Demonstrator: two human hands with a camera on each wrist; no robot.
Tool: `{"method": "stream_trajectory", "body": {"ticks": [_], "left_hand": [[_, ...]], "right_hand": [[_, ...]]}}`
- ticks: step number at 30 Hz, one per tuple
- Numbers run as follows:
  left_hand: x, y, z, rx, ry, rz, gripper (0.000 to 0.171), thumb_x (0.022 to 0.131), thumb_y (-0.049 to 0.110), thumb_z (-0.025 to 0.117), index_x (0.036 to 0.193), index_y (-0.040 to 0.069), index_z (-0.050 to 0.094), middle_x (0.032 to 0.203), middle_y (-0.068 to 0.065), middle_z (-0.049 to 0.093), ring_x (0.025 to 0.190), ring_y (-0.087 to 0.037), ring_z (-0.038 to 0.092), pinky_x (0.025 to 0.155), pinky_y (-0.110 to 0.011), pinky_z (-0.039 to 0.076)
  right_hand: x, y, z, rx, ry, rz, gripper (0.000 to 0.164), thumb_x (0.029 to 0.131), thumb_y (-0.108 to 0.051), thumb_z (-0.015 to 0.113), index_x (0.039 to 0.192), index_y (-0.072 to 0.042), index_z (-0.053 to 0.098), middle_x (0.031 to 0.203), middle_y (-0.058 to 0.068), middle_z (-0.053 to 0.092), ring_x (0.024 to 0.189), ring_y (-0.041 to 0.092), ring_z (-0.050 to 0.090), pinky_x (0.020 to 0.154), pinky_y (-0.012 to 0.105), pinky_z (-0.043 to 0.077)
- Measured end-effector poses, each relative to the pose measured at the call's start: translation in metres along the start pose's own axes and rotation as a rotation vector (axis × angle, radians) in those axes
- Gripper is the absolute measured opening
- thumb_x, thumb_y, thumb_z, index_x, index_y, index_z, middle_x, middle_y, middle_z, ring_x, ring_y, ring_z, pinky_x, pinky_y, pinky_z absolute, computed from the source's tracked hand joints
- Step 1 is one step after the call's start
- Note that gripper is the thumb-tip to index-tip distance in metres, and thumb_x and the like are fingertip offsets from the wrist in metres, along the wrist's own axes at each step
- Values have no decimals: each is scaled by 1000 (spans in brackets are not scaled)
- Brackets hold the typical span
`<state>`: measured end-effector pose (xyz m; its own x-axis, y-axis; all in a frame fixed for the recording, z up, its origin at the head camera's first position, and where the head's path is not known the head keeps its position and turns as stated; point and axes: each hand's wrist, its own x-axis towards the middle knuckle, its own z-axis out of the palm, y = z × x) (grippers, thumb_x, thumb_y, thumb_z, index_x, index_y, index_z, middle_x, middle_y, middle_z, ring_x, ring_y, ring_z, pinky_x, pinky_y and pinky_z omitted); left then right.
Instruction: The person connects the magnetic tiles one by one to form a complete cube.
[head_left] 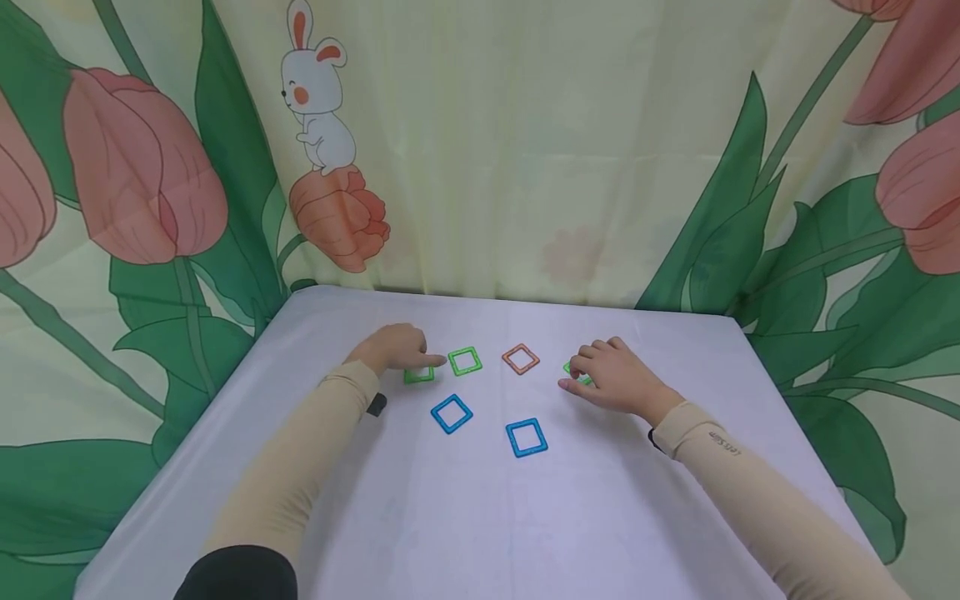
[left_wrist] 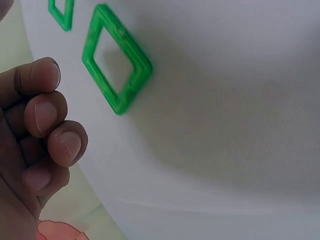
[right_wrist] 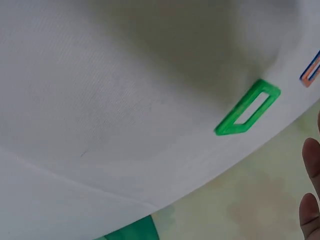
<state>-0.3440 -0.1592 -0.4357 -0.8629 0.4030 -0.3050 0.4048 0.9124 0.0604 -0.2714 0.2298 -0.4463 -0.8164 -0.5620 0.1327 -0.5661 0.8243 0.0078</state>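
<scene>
Near the far left of the table, my left hand point(head_left: 393, 343) hovers with the thumb stretched to the right and the fingers loosely curled. It holds nothing in the left wrist view. Under it lies a green square frame point(head_left: 418, 380), partly hidden; another green square frame point(head_left: 468, 372) lies just right of the thumb. My right hand point(head_left: 615, 379), fingers bent and spread, is over a third green square frame point(right_wrist: 235, 114), which the hand mostly covers in the head view. The right wrist view shows that frame apart from the visible fingertips.
Between the hands lies an orange square frame point(head_left: 530, 367). Nearer to me are two blue square frames, one on the left point(head_left: 440, 422) and one on the right point(head_left: 532, 452). A white cloth covers the table point(head_left: 465, 533); a printed curtain point(head_left: 480, 167) hangs behind it.
</scene>
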Motion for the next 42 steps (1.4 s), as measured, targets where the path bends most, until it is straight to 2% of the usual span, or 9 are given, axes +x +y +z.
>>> {"method": "stream_trajectory", "body": {"ticks": [7, 11, 15, 17, 20, 26, 32, 37, 42], "left_hand": [[4, 18, 5, -48, -13, 18, 59, 84, 67, 52, 83, 12, 72, 65, 2, 58, 67, -16, 54, 62, -31, 44], [4, 26, 14, -45, 3, 61, 55, 82, 68, 55, 74, 14, 67, 61, 4, 53, 64, -14, 51, 57, -28, 38], [4, 32, 26, -28, 15, 107, 56, 74, 75, 58, 70, 19, 59, 60, 7, 51, 61, -11, 49, 55, -26, 36], [4, 36, 30, -34, 6, 117, 59, 68, 79, 59, 73, 21, 57, 62, 8, 51, 62, -10, 50, 55, -26, 37], [1, 44, 32, -92, -31, 123, 63, 61, 79, 66, 83, 21, 57, 71, 6, 55, 68, -12, 52, 60, -27, 39], [-8, 60, 32, -158, -106, 135, 70, 59, 67, 78, 109, 23, 57, 89, 5, 59, 80, -13, 54, 68, -30, 45], [-13, 70, 33, -151, -114, 214, 68, 59, 57, 84, 113, 23, 58, 102, 5, 58, 88, -12, 53, 79, -29, 46], [-14, 72, 32, -102, -121, 178, 70, 58, 47, 89, 115, 28, 55, 109, 4, 54, 92, -12, 53, 81, -30, 47], [-16, 76, 34, -68, -143, 139, 74, 57, 42, 91, 120, 34, 52, 115, 3, 49, 94, -15, 53, 82, -33, 47]], "right_hand": [[-1, -24, 6, 6, -28, -63, 56, 88, -72, 35, 98, -26, 66, 97, -8, 62, 94, 17, 54, 90, 45, 37], [-2, -35, 11, 7, -35, -122, 52, 88, -69, 43, 103, -26, 67, 101, -8, 62, 98, 17, 55, 90, 45, 37], [-5, -42, 15, 10, -43, -157, 45, 86, -62, 54, 106, -25, 68, 102, -8, 61, 100, 17, 55, 90, 44, 37], [-6, -44, 17, 11, -56, -159, 45, 84, -62, 56, 108, -26, 67, 104, -8, 61, 100, 17, 54, 90, 44, 37], [-8, -47, 20, 22, -86, -148, 47, 81, -63, 59, 110, -27, 66, 106, -8, 61, 101, 16, 53, 89, 44, 37], [-12, -49, 27, 64, -152, -127, 52, 73, -68, 66, 111, -33, 63, 108, -12, 59, 99, 12, 51, 85, 39, 34], [-11, -52, 30, 91, -185, -128, 52, 70, -64, 72, 111, -34, 63, 109, -12, 58, 103, 12, 53, 85, 38, 33], [-6, -54, 33, 133, -185, -124, 46, 72, -56, 75, 110, -34, 63, 109, -11, 57, 103, 13, 53, 86, 40, 35], [-4, -56, 36, 139, -199, -112, 47, 71, -58, 75, 109, -33, 63, 108, -11, 57, 102, 13, 53, 85, 38, 35]]}}
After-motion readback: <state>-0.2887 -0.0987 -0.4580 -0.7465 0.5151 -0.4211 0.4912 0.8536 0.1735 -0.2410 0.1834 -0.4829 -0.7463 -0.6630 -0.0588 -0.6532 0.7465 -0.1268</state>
